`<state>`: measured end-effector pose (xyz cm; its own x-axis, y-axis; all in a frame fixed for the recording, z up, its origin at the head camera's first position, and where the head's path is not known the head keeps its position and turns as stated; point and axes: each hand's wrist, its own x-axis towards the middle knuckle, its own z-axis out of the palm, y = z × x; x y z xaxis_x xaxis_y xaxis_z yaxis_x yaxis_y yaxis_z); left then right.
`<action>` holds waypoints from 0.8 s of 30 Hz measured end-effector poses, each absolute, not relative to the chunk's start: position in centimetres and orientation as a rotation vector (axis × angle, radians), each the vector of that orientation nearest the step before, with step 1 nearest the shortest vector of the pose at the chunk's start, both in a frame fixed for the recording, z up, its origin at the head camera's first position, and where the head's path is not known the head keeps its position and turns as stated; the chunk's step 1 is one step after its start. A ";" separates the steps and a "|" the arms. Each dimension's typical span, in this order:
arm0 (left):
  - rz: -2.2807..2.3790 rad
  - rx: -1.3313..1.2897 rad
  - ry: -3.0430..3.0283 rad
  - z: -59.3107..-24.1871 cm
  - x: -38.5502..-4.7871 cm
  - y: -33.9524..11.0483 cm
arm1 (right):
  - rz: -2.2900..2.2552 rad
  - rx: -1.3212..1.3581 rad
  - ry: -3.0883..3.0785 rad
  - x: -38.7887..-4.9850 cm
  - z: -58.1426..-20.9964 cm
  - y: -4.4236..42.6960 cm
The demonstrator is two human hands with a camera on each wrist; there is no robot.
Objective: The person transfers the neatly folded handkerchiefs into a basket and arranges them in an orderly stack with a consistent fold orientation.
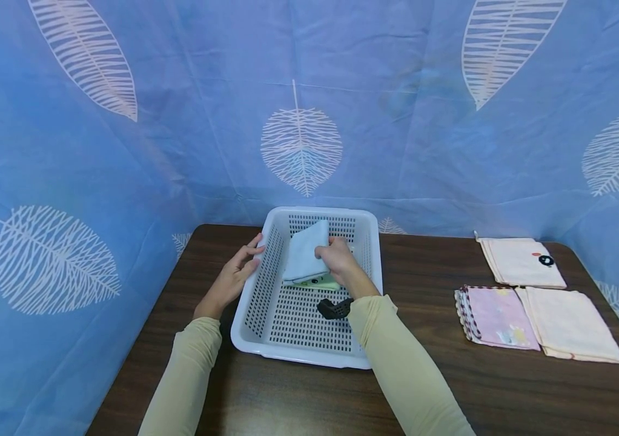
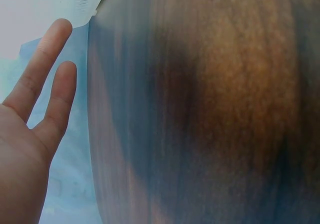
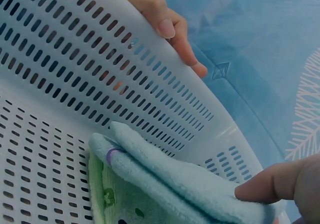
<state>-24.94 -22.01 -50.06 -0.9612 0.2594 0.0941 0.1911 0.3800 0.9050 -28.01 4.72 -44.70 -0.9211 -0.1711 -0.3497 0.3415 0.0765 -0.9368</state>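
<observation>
A white perforated plastic basket (image 1: 309,357) stands on the dark wooden table. Inside it lies a folded light blue towel (image 1: 305,251) over a green towel (image 1: 324,283), whose dark pattern shows at the edge. My right hand (image 1: 339,260) pinches the blue towel at its right edge. In the right wrist view the thumb (image 3: 265,186) presses on top of the folded blue towel (image 3: 170,176); the fingers beneath are mostly hidden. Against the basket's left rim rests my left hand (image 1: 235,275), its fingers extended. The left wrist view shows two straight digits of that hand (image 2: 30,119) near the basket.
Three folded towels lie on the table at the right: a white one with a black design (image 1: 522,260), a pink one with a checked border (image 1: 500,318), and a cream one (image 1: 573,324). A blue leaf-print cloth (image 1: 222,121) hangs behind and beside the table.
</observation>
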 end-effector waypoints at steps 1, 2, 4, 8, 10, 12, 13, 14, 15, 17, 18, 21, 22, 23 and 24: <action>1.664 0.420 2.556 -50.1 -25.0 -22.0 | -1.885 0.168 2.017 -28.0 -44.8 4.7; 1.662 0.419 2.554 -50.0 -25.0 -22.0 | -1.870 0.171 2.036 -28.0 -44.9 4.8; 1.668 0.414 2.542 -50.0 -25.0 -22.0 | -1.835 0.170 2.092 -27.9 -45.0 4.9; 1.677 0.399 2.523 -49.8 -24.9 -22.0 | -1.678 0.204 2.242 -27.8 -45.2 5.2; 1.677 0.397 2.524 -49.9 -24.9 -22.0 | -1.540 0.217 2.345 -27.6 -45.1 5.3; 1.668 0.405 2.540 -49.9 -24.9 -22.1 | -1.394 0.222 2.428 -27.5 -45.1 5.3; 1.663 0.414 2.550 -50.0 -24.9 -22.0 | -1.337 0.221 2.457 -27.5 -45.1 5.3; 1.667 0.417 2.546 -50.0 -25.0 -22.0 | -1.289 0.217 2.480 -27.5 -45.0 5.3; 1.668 0.420 2.546 -50.1 -25.0 -22.0 | -1.242 0.209 2.506 -27.5 -45.0 5.3; 1.671 0.431 2.547 -50.1 -25.1 -22.0 | -1.191 0.199 2.520 -27.5 -45.0 5.4; 1.673 0.435 2.547 -50.2 -25.1 -22.0 | -1.177 0.196 2.520 -27.5 -45.0 5.4; 1.678 0.441 2.549 -50.2 -25.1 -22.0 | -1.153 0.199 2.514 -27.6 -45.0 5.5; 1.677 0.441 2.551 -50.2 -25.1 -22.0 | -1.159 0.204 2.506 -27.6 -45.0 5.5; 1.678 0.442 2.552 -50.2 -25.1 -22.0 | -1.160 0.210 2.503 -27.6 -45.1 5.5; 1.677 0.440 2.554 -50.2 -25.1 -22.0 | -1.154 0.216 2.508 -27.6 -45.1 5.5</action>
<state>-25.11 -21.99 -50.23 -0.9579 0.2654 0.1098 0.2062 0.3693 0.9061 -27.62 5.48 -45.07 -0.9198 -0.0152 -0.3922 0.2880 0.6528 -0.7007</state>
